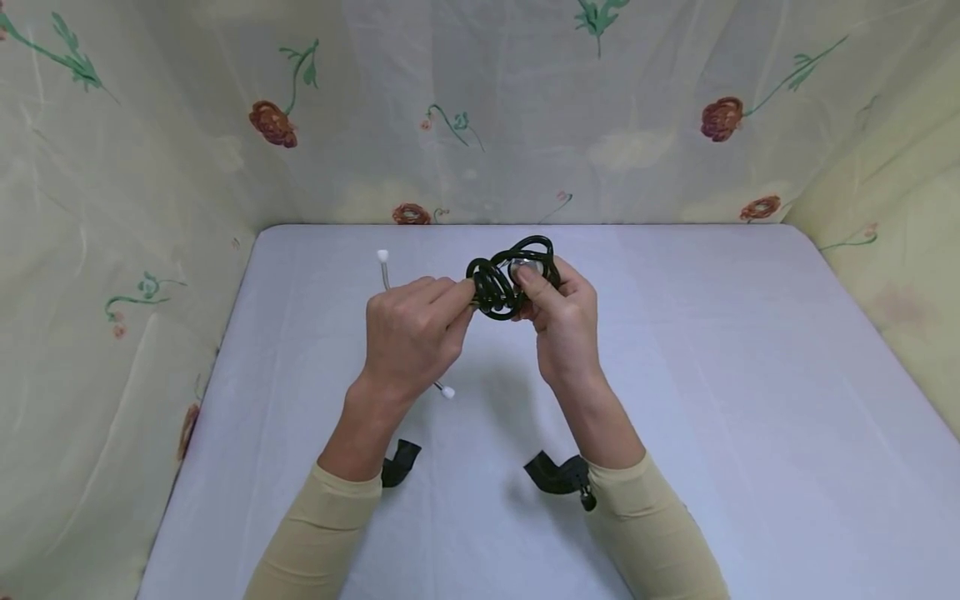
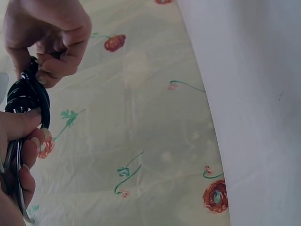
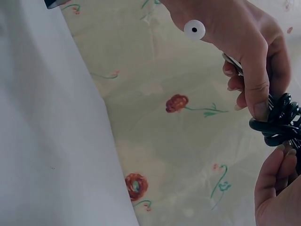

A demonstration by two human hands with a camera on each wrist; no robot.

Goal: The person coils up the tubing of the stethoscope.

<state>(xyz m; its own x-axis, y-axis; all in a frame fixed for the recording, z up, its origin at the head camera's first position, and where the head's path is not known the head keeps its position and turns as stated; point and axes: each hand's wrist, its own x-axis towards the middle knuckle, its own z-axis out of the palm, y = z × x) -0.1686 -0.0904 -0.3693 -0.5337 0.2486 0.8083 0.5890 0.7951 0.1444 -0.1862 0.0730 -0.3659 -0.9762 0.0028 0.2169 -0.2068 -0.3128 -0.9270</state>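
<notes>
A stethoscope (image 1: pixel 492 287) with black tubing wound into a coil is held above the table between both hands. My left hand (image 1: pixel 414 329) grips its metal ear tubes and the near end of the coil, thumb pressed on the tubing in the right wrist view. One white ear tip (image 1: pixel 382 256) sticks out beyond this hand and another white ear tip (image 1: pixel 447 392) below it. My right hand (image 1: pixel 566 321) pinches the other side of the coil, its thumb over the round metal chestpiece (image 1: pixel 517 267). The fingers behind the coil are partly hidden.
A table with a white cover (image 1: pixel 720 400) lies under the hands. Cream curtains with printed flowers (image 1: pixel 510 108) hang behind it and at both sides. A black strap (image 1: pixel 401 463) shows at the left wrist, and a black strap (image 1: pixel 558 475) at the right wrist.
</notes>
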